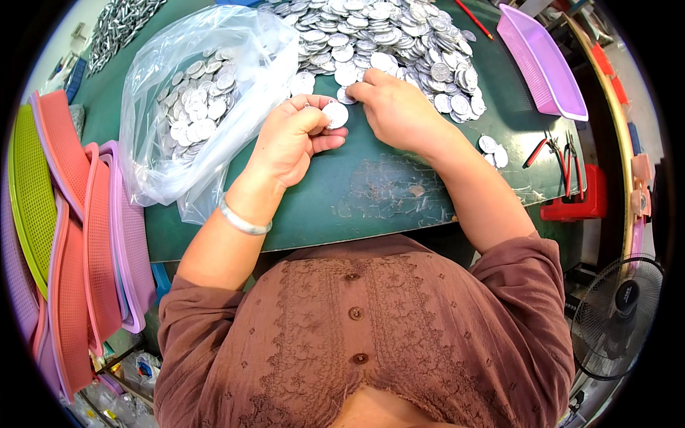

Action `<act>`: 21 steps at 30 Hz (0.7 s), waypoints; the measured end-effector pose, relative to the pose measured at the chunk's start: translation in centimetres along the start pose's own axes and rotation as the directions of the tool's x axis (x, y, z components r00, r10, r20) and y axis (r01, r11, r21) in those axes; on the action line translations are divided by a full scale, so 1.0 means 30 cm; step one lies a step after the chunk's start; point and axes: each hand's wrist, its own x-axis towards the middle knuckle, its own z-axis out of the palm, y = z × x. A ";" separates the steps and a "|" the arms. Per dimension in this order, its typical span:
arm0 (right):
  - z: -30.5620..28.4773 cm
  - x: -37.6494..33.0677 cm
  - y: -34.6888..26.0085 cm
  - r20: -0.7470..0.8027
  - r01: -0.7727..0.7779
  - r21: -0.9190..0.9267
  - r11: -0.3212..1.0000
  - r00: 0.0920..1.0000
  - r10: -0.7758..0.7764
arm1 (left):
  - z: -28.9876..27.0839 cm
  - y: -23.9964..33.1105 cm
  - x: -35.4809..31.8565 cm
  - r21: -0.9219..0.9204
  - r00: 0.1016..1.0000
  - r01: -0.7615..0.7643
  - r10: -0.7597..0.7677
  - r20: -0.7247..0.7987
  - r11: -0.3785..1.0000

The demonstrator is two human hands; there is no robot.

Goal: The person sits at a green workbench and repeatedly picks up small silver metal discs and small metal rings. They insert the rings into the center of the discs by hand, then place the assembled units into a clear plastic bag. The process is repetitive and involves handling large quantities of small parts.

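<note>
My left hand [289, 143] pinches a round silver medal [336, 115] between thumb and fingers, its face turned up. Small loops show at the rims of such medals. Just to the right, my right hand [399, 118] has its fingertips closed on another silver medal [343, 95] at the near edge of a large heap of medals [435, 50]. A clear plastic bag [250, 53] lies left of my hands, with many loose medals [196, 107] in it. On the right, a few more medals [492, 148] lie apart from the heap.
Pliers with red handles [567, 167] rest at the table's right edge, near a purple basket [542, 64]. A red pen [474, 19] lies behind. Small metal parts [121, 32] are piled at far left. Stacked coloured baskets [100, 242] stand left; a fan [617, 314] stands lower right.
</note>
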 end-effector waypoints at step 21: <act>0.007 0.054 0.020 -0.076 0.037 -0.175 0.984 0.996 -0.051 | 0.009 0.006 -0.003 0.070 1.000 -0.017 0.017 0.003 0.997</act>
